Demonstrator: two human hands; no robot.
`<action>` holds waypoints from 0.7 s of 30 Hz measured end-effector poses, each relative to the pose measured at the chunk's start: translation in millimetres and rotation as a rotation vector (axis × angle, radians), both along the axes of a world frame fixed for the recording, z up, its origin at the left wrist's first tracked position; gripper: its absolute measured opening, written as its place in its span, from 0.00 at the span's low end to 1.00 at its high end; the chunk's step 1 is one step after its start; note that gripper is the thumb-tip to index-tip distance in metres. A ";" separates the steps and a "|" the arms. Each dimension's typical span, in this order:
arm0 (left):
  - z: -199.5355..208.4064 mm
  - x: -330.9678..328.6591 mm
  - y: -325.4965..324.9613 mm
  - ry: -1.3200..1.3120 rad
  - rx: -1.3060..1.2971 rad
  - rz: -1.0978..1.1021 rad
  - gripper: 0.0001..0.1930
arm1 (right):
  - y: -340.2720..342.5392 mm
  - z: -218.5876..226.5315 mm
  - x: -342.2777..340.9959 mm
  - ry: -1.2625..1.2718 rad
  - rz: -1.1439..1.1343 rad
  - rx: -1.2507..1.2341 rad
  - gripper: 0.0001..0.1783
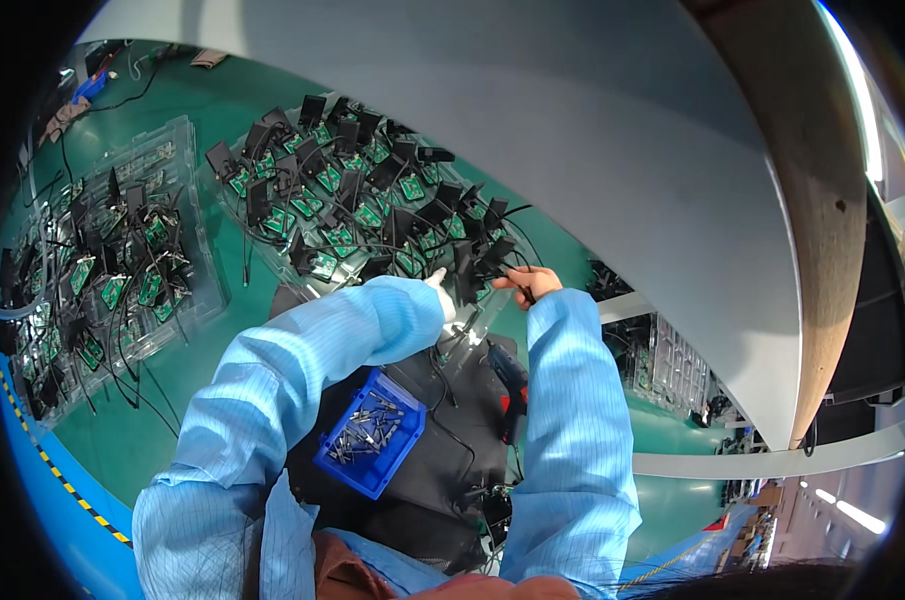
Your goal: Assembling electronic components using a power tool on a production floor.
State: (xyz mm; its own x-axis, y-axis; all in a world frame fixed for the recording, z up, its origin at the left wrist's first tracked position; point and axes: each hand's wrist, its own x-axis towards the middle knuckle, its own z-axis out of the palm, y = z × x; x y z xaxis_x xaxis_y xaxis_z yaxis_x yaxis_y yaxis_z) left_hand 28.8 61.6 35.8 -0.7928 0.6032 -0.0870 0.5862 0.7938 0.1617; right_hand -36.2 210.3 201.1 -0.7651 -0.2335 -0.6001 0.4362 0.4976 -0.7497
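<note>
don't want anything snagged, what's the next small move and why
Perhaps use the right hand to ease the black part by its fingertips slowly clear: loose cables run among the crowded boards and might catch. The left hand seems close enough to help.

— Item, carrier?
— Workbench (162, 95), one, green top.
— Set directly on it?
— Left tray (208, 285), one, clear plastic, loaded. Centre tray (265, 256), one, clear plastic, loaded. Dark mat (484, 425), one, on the near side of the centre tray.
— And on the mat?
— Blue bin (355, 482), one, open-topped, set askew. Black-and-red power driver (507, 368), one, lying at the mat's right edge, apart from the bin.
</note>
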 end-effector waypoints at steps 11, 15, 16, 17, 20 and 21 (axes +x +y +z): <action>22.9 5.6 -12.9 0.086 -0.096 0.001 0.07 | -9.0 -35.4 -2.5 0.135 0.157 0.612 0.10; 20.6 3.3 -17.7 0.386 -0.033 0.074 0.05 | -9.2 -30.4 0.7 -0.058 0.033 0.392 0.10; 3.4 -3.5 -14.2 0.527 0.060 0.153 0.05 | -8.7 -37.5 0.2 -0.056 0.037 0.394 0.10; -8.0 -8.5 -11.7 0.667 0.155 0.231 0.06 | -9.6 -44.4 2.7 -0.143 -0.112 0.271 0.10; 5.7 -13.7 -10.4 0.624 0.068 0.196 0.09 | 21.5 -88.6 -20.1 -0.062 -0.140 0.294 0.11; 15.8 -8.3 -16.3 0.593 0.012 0.154 0.10 | 23.0 -93.0 -18.5 0.219 0.093 0.536 0.12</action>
